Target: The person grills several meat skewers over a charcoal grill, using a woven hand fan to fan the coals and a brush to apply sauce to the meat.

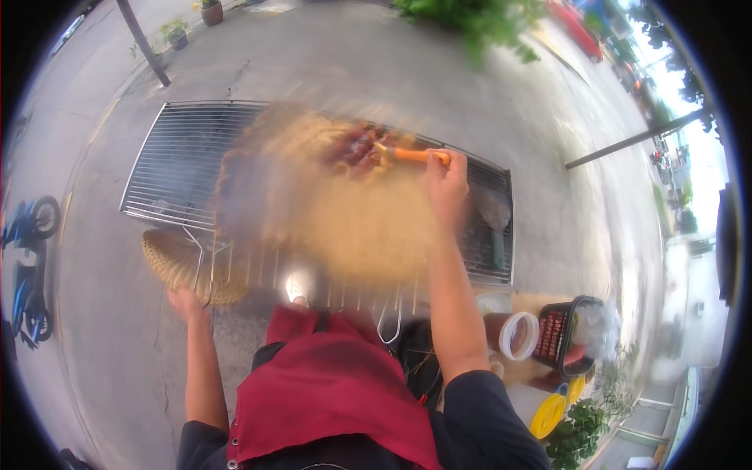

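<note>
My right hand (pixel 449 182) grips the orange handle of a basting brush (pixel 414 155), whose bristles touch dark red skewered meat (pixel 355 147). The meat lies on a long wire-rack grill (pixel 182 153). A tan blur hides much of the grill's middle, so the food there cannot be made out. Thin skewer sticks (pixel 276 267) jut over the front edge. At the lower left, my left hand (pixel 185 302) holds a woven hand fan (pixel 170 258) beside a wire handle of the rack.
A green-handled tool (pixel 498 247) rests at the grill's right end. Nearby stand an open white-rimmed tub (pixel 520 336), a black plastic basket (pixel 567 338) and a yellow-lidded container (pixel 546 414). Metal poles (pixel 144 44) rise beyond the grill. A blue motorcycle (pixel 29 270) is parked left.
</note>
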Tool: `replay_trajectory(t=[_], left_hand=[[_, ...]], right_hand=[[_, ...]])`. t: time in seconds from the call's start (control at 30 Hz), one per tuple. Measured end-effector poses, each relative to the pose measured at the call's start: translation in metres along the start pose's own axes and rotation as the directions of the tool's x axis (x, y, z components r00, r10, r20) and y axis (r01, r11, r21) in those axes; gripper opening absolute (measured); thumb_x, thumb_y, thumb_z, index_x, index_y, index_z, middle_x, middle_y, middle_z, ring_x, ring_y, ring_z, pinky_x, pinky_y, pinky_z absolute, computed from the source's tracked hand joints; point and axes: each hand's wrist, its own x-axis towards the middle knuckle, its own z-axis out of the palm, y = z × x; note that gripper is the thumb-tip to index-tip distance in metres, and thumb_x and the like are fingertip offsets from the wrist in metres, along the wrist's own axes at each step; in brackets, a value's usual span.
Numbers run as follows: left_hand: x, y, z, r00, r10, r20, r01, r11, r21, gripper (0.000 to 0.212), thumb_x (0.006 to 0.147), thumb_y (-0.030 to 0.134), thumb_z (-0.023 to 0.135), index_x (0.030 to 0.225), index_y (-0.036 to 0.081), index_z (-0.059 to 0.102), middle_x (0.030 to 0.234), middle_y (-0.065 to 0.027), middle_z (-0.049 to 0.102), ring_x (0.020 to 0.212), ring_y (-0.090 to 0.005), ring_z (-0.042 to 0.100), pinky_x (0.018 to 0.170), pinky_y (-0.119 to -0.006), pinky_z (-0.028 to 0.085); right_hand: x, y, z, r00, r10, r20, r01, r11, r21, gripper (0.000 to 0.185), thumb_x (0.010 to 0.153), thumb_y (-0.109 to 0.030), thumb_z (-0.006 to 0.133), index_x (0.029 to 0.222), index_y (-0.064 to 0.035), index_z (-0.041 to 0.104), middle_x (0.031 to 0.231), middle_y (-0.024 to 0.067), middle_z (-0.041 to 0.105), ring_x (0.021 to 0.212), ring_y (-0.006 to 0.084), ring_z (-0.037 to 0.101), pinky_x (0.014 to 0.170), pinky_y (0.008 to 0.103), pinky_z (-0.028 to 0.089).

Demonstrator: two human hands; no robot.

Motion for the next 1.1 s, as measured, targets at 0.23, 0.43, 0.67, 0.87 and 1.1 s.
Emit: replay_trajectory(t=[0.23,0.43,0.67,0.87,1.1], left_hand=[[0.0,0.001,0.011,0.999,-0.029,-0.02,0.028,0.999,-0.034,0.032,0.096,0.005,0.045,0.126,-0.003,0.05,0.119,-0.0135,0.058,0.102,-0.0243,0.061,0.086,-0.039,0.051],[0.009,-0.008,-0.007,0.998,0.054,0.025,-0.054,0.998,-0.027,0.034,0.097,0.004,0.045,0.131,-0.002,0.047,0.118,-0.0134,0.059,0.103,-0.0245,0.061,0.086,-0.039,0.051],[0.013,-0.012,-0.002,0.998,-0.05,0.036,0.051,0.999,-0.018,0.034,0.097,0.005,0.045,0.13,-0.002,0.047,0.118,-0.0132,0.059,0.101,-0.0234,0.061,0.085,-0.038,0.051],[0.007,-0.009,-0.003,0.996,-0.056,0.069,0.054,0.998,0.036,0.04,0.098,0.01,0.047,0.134,-0.004,0.042,0.124,-0.016,0.055,0.11,-0.0261,0.058,0.09,-0.039,0.049],[0.022,-0.019,0.002,0.993,0.006,0.114,0.002,0.998,-0.068,0.039,0.089,0.008,0.049,0.126,-0.004,0.053,0.115,-0.0167,0.061,0.095,-0.03,0.066,0.076,-0.042,0.059]], right_hand=[[0.02,0.047,0.008,0.974,-0.226,-0.01,0.22,0.955,-0.199,0.009,0.093,-0.01,0.063,0.099,-0.0037,0.06,0.088,0.0131,0.065,0.072,0.0316,0.064,0.062,0.0359,0.051],[-0.015,0.007,0.005,0.888,-0.384,0.251,0.433,0.882,-0.184,0.013,0.088,-0.011,0.066,0.099,-0.0063,0.06,0.092,0.0125,0.067,0.078,0.0347,0.066,0.061,0.0393,0.053],[-0.006,0.014,0.009,0.914,-0.259,0.313,0.371,0.847,-0.381,0.015,0.088,-0.009,0.066,0.101,-0.0065,0.061,0.093,0.0107,0.068,0.078,0.0324,0.067,0.062,0.0402,0.053],[-0.064,-0.016,-0.005,0.915,-0.372,0.158,0.399,0.896,-0.197,0.023,0.082,-0.003,0.069,0.103,-0.0038,0.06,0.1,0.012,0.068,0.077,0.0324,0.067,0.063,0.0382,0.054],[-0.111,-0.032,-0.133,0.926,0.157,-0.343,-0.066,0.963,0.261,0.012,0.099,-0.008,0.055,0.104,0.0017,0.051,0.114,0.019,0.064,0.057,0.0074,0.053,0.053,0.02,0.047]])
